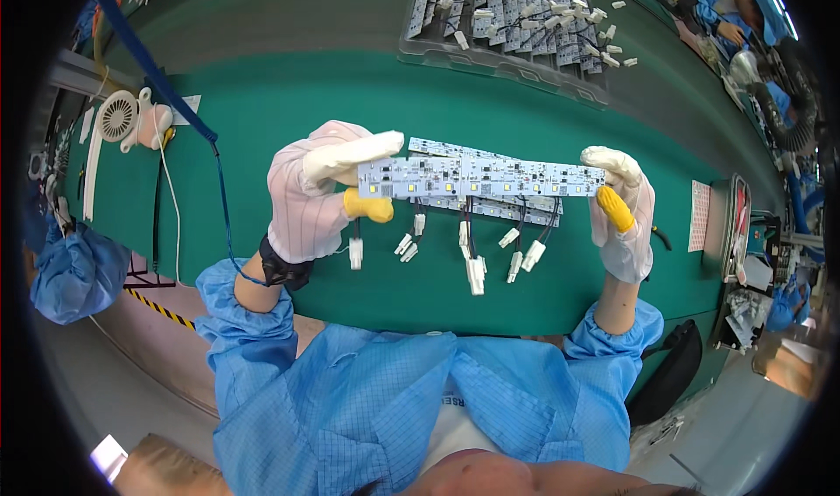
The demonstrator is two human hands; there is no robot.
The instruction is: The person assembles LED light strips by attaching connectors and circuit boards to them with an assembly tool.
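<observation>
A long, narrow LED circuit board is held up level by its two ends. My left hand, gloved with a yellow cot on the thumb, pinches its left end. At the right end, my right hand, gloved with a yellow thumb cot too, grips between fingers and thumb. Behind and below it more LED boards lie at an angle on the green mat, partly hidden. White plugs on short dark wires show below the boards; which board each belongs to is hard to tell. A black wrist band with a blue cord circles my left wrist.
A clear plastic tray full of wired boards stands at the far side. To the left lie a small white fan and its cable. A blue cord hangs at the left. Dark-handled pliers lie beyond my right hand. Co-workers sit nearby.
</observation>
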